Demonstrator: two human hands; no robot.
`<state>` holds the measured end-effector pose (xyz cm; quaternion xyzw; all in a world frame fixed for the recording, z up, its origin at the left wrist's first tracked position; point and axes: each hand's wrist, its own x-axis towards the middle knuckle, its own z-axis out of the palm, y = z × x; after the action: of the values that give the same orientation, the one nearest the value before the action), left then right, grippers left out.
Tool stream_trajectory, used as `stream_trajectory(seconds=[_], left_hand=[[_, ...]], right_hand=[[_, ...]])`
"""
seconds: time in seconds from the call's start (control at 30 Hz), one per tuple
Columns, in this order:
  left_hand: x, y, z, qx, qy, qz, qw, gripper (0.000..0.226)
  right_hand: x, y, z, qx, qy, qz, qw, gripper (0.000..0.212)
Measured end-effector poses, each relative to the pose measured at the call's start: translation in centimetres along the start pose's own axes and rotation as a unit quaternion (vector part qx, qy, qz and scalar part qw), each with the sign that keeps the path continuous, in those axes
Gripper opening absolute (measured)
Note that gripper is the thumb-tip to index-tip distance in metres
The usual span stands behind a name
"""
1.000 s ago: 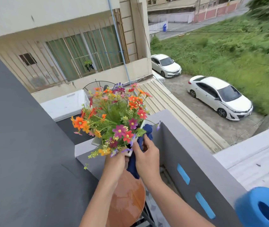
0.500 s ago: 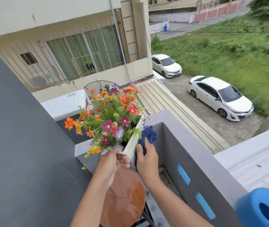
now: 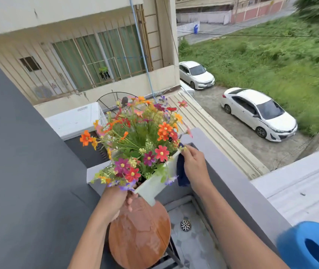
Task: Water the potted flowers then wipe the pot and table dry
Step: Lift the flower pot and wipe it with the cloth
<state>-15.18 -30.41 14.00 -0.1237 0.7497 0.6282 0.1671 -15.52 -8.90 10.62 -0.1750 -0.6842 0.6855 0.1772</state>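
A white square pot [image 3: 155,184] full of orange, red and purple flowers [image 3: 141,138] hangs tilted in the air above a round brown table [image 3: 141,233] whose top looks wet. My left hand [image 3: 116,200] grips the pot's near rim from below; blooms hide part of it. My right hand [image 3: 194,163] presses a dark blue cloth [image 3: 182,171] against the pot's right side, near its upper rim.
A blue watering can [image 3: 310,247] stands at the lower right on the grey balcony wall [image 3: 232,187]. A dark grey wall [image 3: 28,171] fills the left. A floor drain [image 3: 185,225] lies on the tiled floor beside the table. Below are cars and grass.
The pot has turned and risen slightly in my left hand. My right hand has slid the cloth from the pot's near face up along its right side.
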Motion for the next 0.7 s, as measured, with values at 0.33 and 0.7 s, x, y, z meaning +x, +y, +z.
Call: stream_trajectory(seconds=[0.33,0.7], left_hand=[[-0.5,1.3,-1.3,-0.023,-0.004,0.061,0.998,0.028],[1.0,-2.3,-4.0,-0.061,0.035,0.030,0.997,0.028]], right_hand=[[2.2,-0.7,-1.1,0.021,-0.187,0.130,0.974,0.036],[0.1,2.9,-0.9,0.013,-0.204,0.055,0.977,0.024]])
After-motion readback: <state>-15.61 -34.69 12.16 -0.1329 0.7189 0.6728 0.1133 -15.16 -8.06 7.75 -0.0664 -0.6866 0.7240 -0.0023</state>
